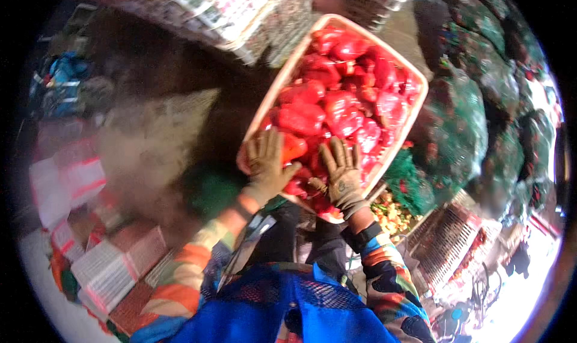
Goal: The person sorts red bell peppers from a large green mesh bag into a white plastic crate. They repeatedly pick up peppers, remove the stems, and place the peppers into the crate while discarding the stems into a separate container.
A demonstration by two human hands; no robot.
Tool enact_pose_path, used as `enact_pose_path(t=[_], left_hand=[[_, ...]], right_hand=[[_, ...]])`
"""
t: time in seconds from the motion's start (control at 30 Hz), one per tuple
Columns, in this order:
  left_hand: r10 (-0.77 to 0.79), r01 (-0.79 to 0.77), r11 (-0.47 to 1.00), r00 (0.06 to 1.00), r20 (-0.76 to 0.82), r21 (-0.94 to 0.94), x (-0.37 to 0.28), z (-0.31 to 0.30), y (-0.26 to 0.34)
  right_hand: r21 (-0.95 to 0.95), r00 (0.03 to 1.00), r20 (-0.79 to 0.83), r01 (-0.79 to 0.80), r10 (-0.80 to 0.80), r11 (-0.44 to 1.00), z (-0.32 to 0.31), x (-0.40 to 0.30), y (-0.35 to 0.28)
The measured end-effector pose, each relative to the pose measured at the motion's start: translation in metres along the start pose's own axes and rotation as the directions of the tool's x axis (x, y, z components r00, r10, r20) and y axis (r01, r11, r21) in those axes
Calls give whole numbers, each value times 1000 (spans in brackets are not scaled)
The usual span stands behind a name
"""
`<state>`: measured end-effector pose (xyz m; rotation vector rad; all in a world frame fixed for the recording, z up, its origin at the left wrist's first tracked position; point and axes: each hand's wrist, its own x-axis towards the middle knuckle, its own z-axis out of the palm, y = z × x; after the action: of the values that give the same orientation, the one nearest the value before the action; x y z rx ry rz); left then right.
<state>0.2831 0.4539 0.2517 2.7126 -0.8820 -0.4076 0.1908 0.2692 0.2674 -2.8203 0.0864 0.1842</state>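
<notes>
Before me is a pale plastic crate heaped with red bell peppers. My left hand, in a tan work glove, lies at the crate's near left corner with its fingers spread beside an orange-red pepper. The gloved right hand rests palm down on the peppers near the close end, fingers apart. Neither hand has its fingers wrapped around a pepper. Both palms are hidden from view.
Large green mesh sacks are piled on the right. A tall white crate stands at the top. White and pink cartons lie at lower left. Beside a slatted crate are yellowish scraps.
</notes>
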Motion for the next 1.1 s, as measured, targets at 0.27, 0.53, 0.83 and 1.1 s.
enact_pose_path(t=[0.27, 0.53, 0.83, 1.1], left_hand=[[262, -255, 965, 952, -159, 64, 63, -9, 22], [262, -250, 956, 963, -62, 156, 79, 55, 6], [241, -244, 953, 970, 39, 181, 88, 35, 22], [200, -195, 980, 969, 145, -43, 86, -2, 148]], right_hand=[[428, 835, -379, -225, 400, 876, -38, -32, 80], [416, 527, -59, -759, 848, 501, 100, -72, 276], [-230, 744, 372, -506, 556, 831, 178, -33, 437], [325, 742, -300, -511, 599, 796, 151, -87, 405]])
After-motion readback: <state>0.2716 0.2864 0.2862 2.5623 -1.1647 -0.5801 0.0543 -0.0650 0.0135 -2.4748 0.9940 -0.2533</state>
